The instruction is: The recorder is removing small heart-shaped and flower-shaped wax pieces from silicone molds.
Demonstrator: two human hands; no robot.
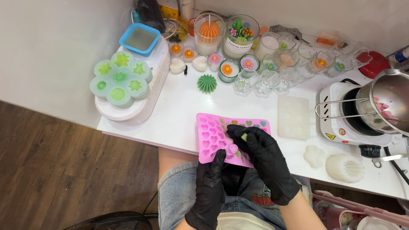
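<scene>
Gloved hands: left (211,187) props pink mold (221,138), right (264,159) curled atop.

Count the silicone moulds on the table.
3. A pale green flower-shaped mould sits at the far left, a pink heart mould under the gloved hands, and a clear white mould right of it. Others may be hidden.
</scene>
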